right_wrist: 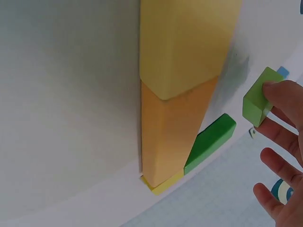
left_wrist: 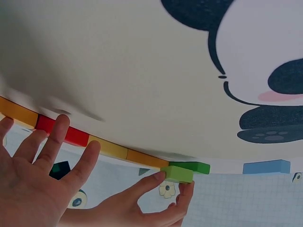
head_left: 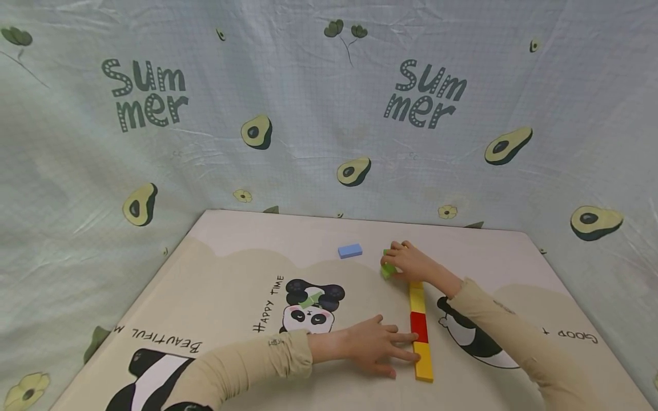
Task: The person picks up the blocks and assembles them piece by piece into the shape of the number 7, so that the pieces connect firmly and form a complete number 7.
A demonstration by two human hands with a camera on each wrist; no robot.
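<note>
Blocks lie end to end in a row: an orange block, a red block, a yellow block and another orange block. With fingers spread and nearly straight, my left hand has its fingertips at the red and nearest orange blocks. My right hand pinches a light green block between thumb and fingers beyond the row's far end. A dark green block lies at that end, angled off the row. Beside it, a small yellow piece shows past the orange block.
A blue block lies on the far part of the table, left of my right hand. Panda drawings and lettering cover the tabletop. A cloth printed with avocados hangs behind and around the table.
</note>
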